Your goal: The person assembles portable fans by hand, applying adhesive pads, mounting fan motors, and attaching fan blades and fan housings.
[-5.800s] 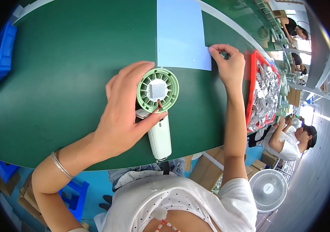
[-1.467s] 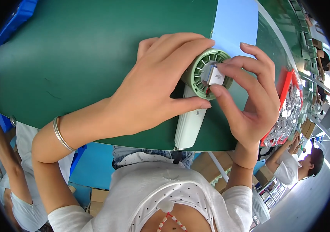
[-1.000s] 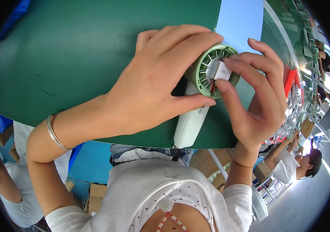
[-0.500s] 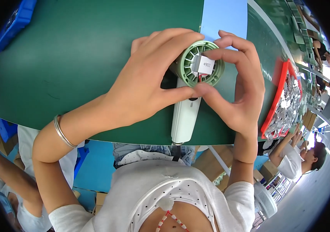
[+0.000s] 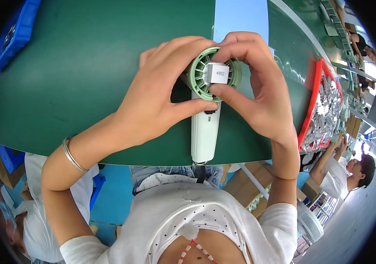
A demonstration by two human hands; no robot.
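Observation:
A handheld fan lies near the table's edge, with a light green round head and a pale mint handle pointing toward me. My left hand is closed around the head's left side, its thumb by the dark button at the top of the handle. Inside the ribbed head sits a small silver-white block with print on its face. My right hand pinches this block, thumb at its lower edge and index finger above. The other right fingers are curled beside the head, and the block's back is hidden.
A red tray full of shiny metal pieces stands on the green table at right. A light blue sheet lies beyond the fan. At far left is a blue bin. Co-workers sit to both sides.
The fan and both hands have shifted slightly left in view. My right thumb has moved from the head's lower rim onto the block, which faces me more squarely; its red wire is now hidden.

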